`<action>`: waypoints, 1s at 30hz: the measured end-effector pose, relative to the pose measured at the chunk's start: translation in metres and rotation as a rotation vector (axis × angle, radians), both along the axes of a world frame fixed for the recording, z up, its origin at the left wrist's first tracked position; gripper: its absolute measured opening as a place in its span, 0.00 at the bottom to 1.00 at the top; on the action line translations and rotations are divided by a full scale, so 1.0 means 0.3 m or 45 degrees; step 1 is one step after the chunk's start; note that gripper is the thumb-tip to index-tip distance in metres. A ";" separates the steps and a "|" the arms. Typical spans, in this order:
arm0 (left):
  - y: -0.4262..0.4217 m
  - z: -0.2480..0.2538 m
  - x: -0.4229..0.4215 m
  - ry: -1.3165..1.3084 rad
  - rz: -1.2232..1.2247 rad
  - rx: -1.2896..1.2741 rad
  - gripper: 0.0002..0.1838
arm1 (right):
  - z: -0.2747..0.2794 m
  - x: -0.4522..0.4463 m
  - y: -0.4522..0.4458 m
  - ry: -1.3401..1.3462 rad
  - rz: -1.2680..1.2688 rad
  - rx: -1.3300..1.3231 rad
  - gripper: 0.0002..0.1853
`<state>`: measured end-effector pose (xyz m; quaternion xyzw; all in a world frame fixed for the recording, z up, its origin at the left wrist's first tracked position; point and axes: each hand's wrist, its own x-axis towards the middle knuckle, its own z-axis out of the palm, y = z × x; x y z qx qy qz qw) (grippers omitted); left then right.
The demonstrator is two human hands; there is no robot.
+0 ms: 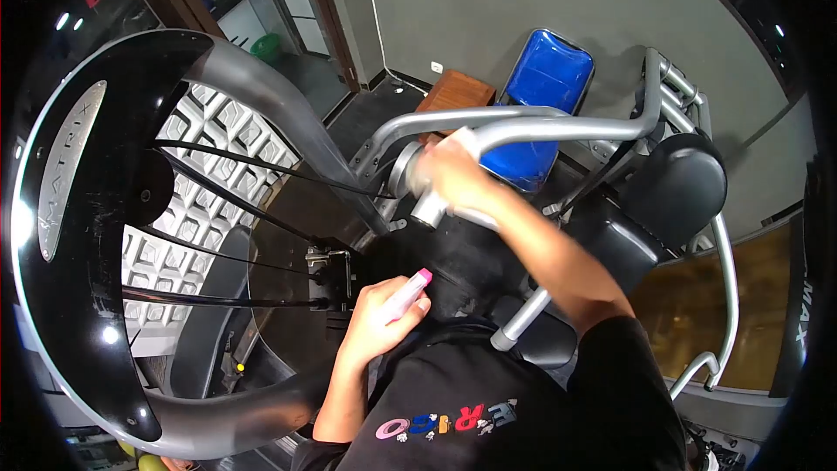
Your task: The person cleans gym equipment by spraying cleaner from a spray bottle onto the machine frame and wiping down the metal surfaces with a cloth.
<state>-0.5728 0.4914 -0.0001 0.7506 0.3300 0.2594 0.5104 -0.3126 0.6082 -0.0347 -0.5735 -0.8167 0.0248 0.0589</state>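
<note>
My left hand [380, 316] is closed around a slim white and pink bottle [407, 296] with a bright pink cap. It is held low, in front of my black shirt. My right hand [449, 173] reaches forward onto the silver frame of a gym machine, beside the round joint where the curved tubes [567, 129] meet. Motion blurs its fingers. A white piece that looks like a cloth [467, 141] shows at its far edge, partly hidden by the hand. Just below, a short silver tube end [429, 208] sticks out.
To the left stands a large black and grey machine column [83, 235] with dark cables running right. A black padded seat [676, 187] is at the right. Behind the tubes are a blue chair [549, 74] and a brown wooden box [455, 92]. A silver bar [523, 318] crosses near my body.
</note>
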 end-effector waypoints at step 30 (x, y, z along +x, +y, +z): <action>-0.040 -0.054 -0.074 -0.123 0.077 -0.067 0.09 | 0.205 0.013 -0.086 1.315 -0.275 0.134 0.16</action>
